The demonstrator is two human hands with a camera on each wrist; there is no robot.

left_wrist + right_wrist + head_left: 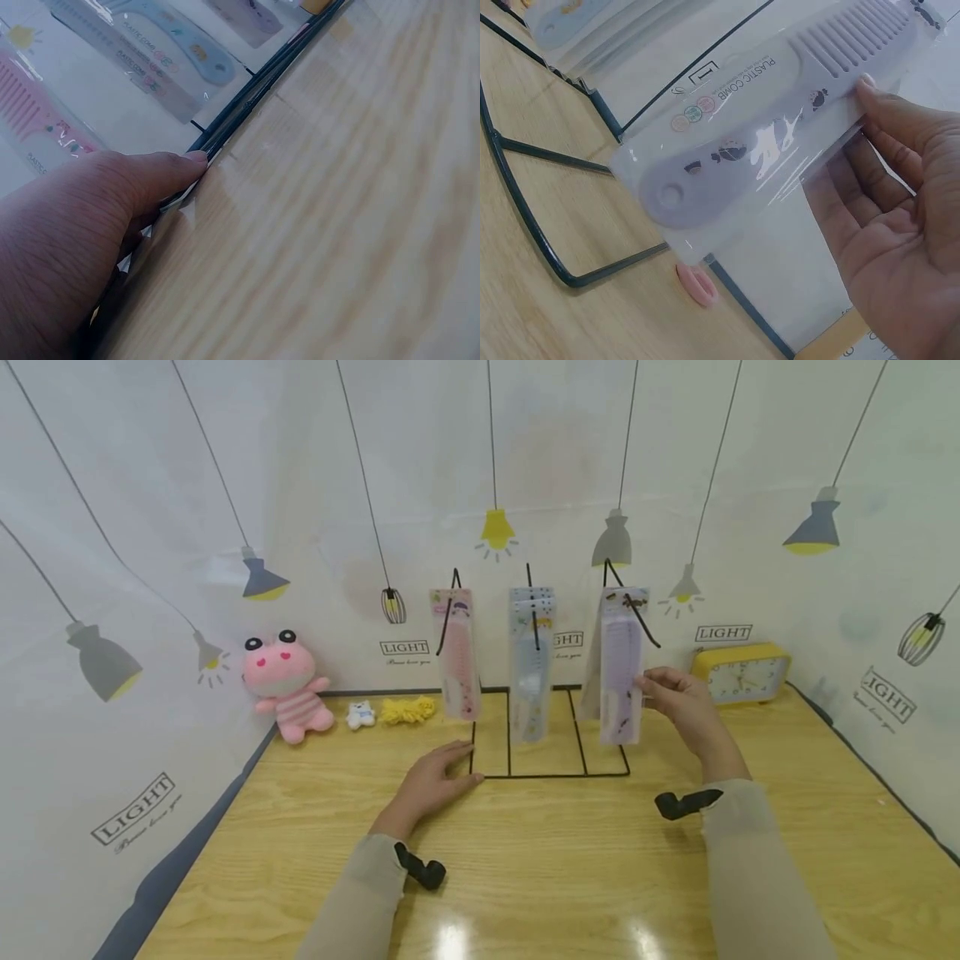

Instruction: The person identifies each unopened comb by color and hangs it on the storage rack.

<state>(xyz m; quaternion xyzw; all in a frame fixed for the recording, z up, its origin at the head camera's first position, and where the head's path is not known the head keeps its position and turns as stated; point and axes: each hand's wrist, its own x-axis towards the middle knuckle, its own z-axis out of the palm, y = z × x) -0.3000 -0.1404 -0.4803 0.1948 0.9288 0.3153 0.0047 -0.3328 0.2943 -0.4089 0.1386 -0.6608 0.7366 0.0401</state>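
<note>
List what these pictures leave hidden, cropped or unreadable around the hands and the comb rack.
- Head view: whether the purple comb sits on its hook; too small to tell.
- Left wrist view: left hand fingers, cut off by the frame and hidden behind the hand; rack base seen only in part.
- Right wrist view: right hand thumb, behind the packet.
- Clock time: too small.

Wooden table [570, 860], wire rack [551, 772], plush toy [287, 685], clock [741, 674]

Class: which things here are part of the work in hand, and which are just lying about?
In use: purple comb, held by right hand; wire rack, steadied by left hand; pink comb; blue comb.

Lying about: pink plush, small bear, yellow yarn, clock.
</note>
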